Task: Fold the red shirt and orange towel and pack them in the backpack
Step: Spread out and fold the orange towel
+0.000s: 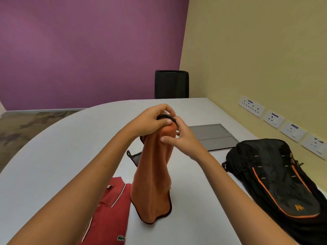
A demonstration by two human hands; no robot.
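Above mid-worktop (53, 138) I've got the orange towel (152, 183) hanging bunched from its top end, lower hem just reaching the surface. Left hand (150, 121) is curled tight round the top, at what looks like a black loop; right hand (178, 137) pinches the cloth just below, thumb on the front face. Both clamped on the towel, nothing loose.

Handling, my read: light, soft, totally limp, terry-type so not slippery, won't hold a shape w/o support. Black-trimmed edge is the firmer part, so best grip pts are the corners along that trim, not the bunched middle.

Long axis is vertical now, top at the hands, free end down & slightly toward me.

Red shirt (109, 209), a polo, lies flat at near left, just beside the towel's hem, collar pointing away from me. Black backpack (276, 183) w/ orange trim lies flat at right, well apart from the towel; can't tell if it's unzipped.
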